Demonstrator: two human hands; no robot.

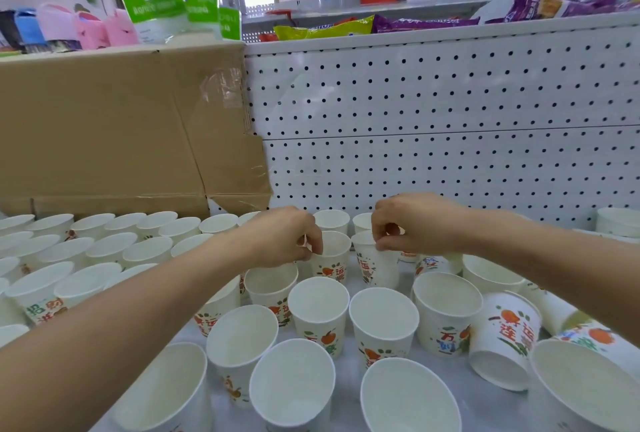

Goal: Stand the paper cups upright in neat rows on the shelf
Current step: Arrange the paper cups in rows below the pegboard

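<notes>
Over half looks done: paper cups point(104, 248) stand in tidy rows along the shelf's point(441, 374) left side. Toward the right edge they sit loosely, with one tipped cup point(502, 338) among them. Near the back edge, the fingers of the left hand point(280, 237) and right hand point(415, 223) each pinch a cup's rim.

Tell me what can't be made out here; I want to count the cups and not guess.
1. Head view: the left forearm covers cups beneath it, so those rows cannot be counted.
2. The left hand and right hand, each pinching a paper cup rim, hide part of the back row.
3. The bottom-right cup is cut off by the frame's edge.
4. Prints on the far-left cups are too small to read.
</notes>
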